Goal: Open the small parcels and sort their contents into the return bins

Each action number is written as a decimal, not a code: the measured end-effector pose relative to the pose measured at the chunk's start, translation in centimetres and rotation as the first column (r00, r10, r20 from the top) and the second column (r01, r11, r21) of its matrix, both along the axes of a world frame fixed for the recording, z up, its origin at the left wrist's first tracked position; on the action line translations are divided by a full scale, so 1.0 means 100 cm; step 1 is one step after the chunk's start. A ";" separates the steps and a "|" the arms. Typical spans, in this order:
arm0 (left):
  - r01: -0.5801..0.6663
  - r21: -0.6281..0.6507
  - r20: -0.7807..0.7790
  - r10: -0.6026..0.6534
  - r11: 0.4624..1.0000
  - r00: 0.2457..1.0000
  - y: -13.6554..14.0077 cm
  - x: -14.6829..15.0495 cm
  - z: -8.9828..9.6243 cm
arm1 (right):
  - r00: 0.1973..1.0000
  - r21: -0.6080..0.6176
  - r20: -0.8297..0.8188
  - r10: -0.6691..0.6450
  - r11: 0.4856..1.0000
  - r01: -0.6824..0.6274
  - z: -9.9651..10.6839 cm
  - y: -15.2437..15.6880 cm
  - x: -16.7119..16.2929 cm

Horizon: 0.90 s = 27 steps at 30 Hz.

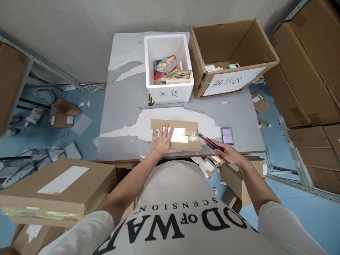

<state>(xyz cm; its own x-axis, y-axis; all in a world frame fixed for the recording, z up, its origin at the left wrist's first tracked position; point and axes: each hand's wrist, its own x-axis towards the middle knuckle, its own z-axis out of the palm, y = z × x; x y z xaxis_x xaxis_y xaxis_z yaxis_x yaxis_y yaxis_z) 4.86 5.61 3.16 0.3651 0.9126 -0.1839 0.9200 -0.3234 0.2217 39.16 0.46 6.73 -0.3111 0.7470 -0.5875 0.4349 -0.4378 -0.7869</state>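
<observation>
Atop the carton [183, 136], left hand [163, 141] palm-down

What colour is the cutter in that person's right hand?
The cutter is black with red parts; it shows best in the head view.

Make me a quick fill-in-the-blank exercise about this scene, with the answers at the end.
The right hand holds the utility knife near the carton's ____ end.
The left hand rests on the carton, sealed with shiny ____.
Books sit inside the ____ foam box.
In the picture, the foam box stands ____ of the large cardboard box.

Missing words: right; tape; white; left.
</observation>
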 end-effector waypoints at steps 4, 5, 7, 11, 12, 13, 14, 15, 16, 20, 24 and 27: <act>-0.001 -0.008 -0.009 0.001 1.000 1.000 0.000 0.000 0.001 | 0.999 -0.008 -0.034 -0.039 0.999 0.038 0.001 -0.009 -0.001; -0.001 -0.007 -0.008 0.001 1.000 1.000 0.000 0.000 0.001 | 0.997 -0.015 -0.044 -0.056 0.998 0.055 0.000 -0.014 -0.001; -0.001 -0.006 -0.002 0.001 1.000 1.000 0.001 0.000 0.000 | 0.997 -0.042 -0.044 -0.071 0.997 0.070 -0.001 -0.026 -0.002; -0.001 -0.008 0.013 0.001 1.000 1.000 0.002 0.000 -0.002 | 0.997 -0.081 -0.005 -0.077 0.994 0.077 -0.008 -0.056 -0.010; 0.001 -0.007 0.015 -0.001 1.000 1.000 0.003 0.000 -0.002 | 0.996 -0.074 0.001 -0.090 0.993 0.090 -0.010 -0.061 -0.013; 0.003 -0.006 0.017 -0.003 1.000 1.000 0.003 0.000 -0.002 | 0.995 -0.063 0.003 -0.103 0.993 0.103 -0.012 -0.064 -0.015; 0.005 -0.005 0.018 -0.005 1.000 1.000 0.003 0.000 -0.002 | 0.994 -0.059 0.002 -0.111 0.992 0.111 -0.013 -0.066 -0.017; 0.007 -0.003 0.019 -0.007 1.000 1.000 0.002 0.000 -0.001 | 0.993 -0.060 0.002 -0.118 0.991 0.118 -0.013 -0.066 -0.017; 0.010 -0.001 0.021 -0.010 1.000 1.000 0.002 0.000 -0.001 | 0.992 -0.067 0.001 -0.123 0.990 0.123 -0.013 -0.066 -0.017; 0.011 0.009 0.020 -0.011 1.000 1.000 0.001 0.000 0.001 | 0.990 -0.115 -0.011 -0.139 0.984 0.137 -0.006 -0.063 0.001; 0.000 0.002 0.016 0.000 1.000 1.000 0.002 0.001 0.001 | 0.973 -0.137 -0.032 -0.231 0.965 0.224 0.003 -0.068 0.031; 0.006 -0.003 0.056 -0.006 1.000 0.998 0.001 0.001 0.003 | 0.900 -0.063 -0.082 -0.428 0.904 0.424 -0.003 -0.072 0.027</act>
